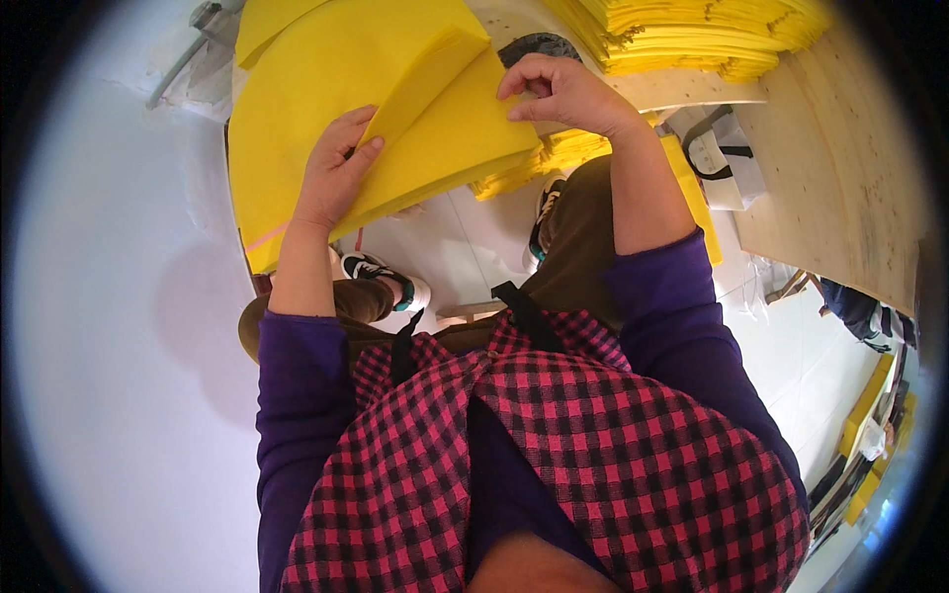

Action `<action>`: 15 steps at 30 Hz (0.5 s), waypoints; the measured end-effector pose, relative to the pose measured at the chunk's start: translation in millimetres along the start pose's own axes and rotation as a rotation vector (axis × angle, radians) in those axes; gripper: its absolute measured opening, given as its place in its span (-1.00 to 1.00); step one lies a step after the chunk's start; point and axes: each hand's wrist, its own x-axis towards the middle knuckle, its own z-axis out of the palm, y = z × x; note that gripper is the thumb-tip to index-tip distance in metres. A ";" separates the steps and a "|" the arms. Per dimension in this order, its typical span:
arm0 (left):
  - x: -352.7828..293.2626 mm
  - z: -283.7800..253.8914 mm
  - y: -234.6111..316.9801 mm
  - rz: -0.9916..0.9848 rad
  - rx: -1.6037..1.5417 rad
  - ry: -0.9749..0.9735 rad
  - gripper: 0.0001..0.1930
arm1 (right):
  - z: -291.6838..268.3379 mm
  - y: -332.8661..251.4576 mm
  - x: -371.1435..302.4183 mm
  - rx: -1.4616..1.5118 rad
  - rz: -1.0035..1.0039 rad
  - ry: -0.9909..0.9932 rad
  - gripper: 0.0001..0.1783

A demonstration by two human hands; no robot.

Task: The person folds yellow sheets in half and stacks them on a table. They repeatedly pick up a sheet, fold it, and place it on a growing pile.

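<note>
My left hand [334, 170] grips the near edge of a large yellow sheet [435, 128], thumb on top and fingers under it. My right hand [560, 91] pinches the sheet's right edge, where the sheet is folded over on itself. The folded sheet lies over a bigger yellow sheet [297, 89] spread in front of me. A thick stack of yellow sheets [692, 35] sits on the wooden table [840, 178] to the upper right.
More yellow sheets [554, 153] lie below the table edge by my right knee. A white bag with black handles [727, 158] hangs near the table. A white wall [109, 326] fills the left. My shoes [381, 272] rest on pale floor tiles.
</note>
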 end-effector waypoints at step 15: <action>1.4 1.2 1.1 0.086 0.039 0.003 -0.71 | 8.9 7.3 8.1 -0.004 0.017 0.067 -0.93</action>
